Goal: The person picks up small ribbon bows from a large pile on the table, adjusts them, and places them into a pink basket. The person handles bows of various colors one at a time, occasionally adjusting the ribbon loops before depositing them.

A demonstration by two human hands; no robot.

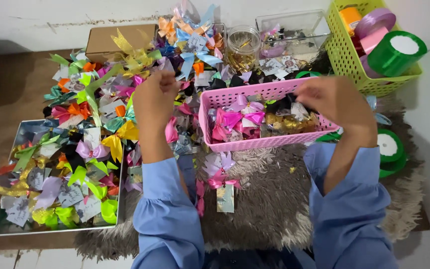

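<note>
Shaggy grey rug (274, 199) carried heaped ribbon bows (100, 114). Your right hand (332, 102) reached into the pink basket (260, 117) of bows, fingers' state indeterminable; your left hand (155, 97) hovered fisted beside it.

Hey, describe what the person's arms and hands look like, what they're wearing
Both arms wear matching light blue long sleeves of smooth fabric, full and puffy, gathered into a band partway up the forearm. The left sleeve and right sleeve look alike, plain with no pattern. The left hand and right hand are bare: no gloves, and no rings, watch or bracelets show from this view.
</note>
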